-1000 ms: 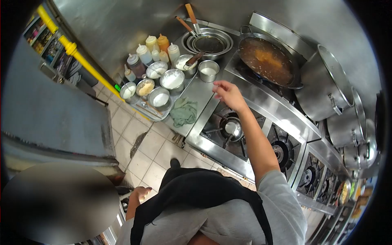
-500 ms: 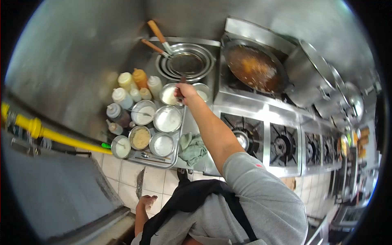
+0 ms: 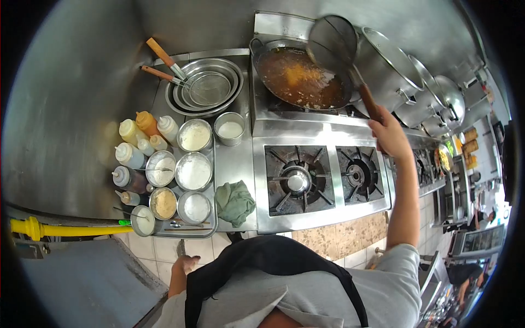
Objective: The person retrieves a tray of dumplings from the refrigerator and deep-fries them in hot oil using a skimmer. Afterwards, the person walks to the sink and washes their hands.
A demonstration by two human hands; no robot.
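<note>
My right hand (image 3: 389, 133) is wrapped round the wooden handle of a round mesh strainer (image 3: 331, 42). The strainer is held up over the right side of a large wok (image 3: 272, 82), which holds brown liquid with an orange patch and small pale bits. Low at my left side is my left hand (image 3: 188, 264), away from the counter, its fingers apart and nothing seen in it. Another strainer (image 3: 210, 89) lies in the nested metal bowls (image 3: 238, 82), its handle sticking out to the upper left.
A tray (image 3: 212, 225) holds metal containers of powders beside squeeze bottles (image 3: 130, 155). A green cloth (image 3: 235, 203) lies beside it. Burners (image 3: 298, 183) are in front of the wok; tall pots (image 3: 383, 71) stand to its right. Two people (image 3: 466, 276) are at far right.
My right hand has taken hold of the strainer by its dark handle at the containers and carried it right, up over the wok. The view has turned right. My left hand stays low.
</note>
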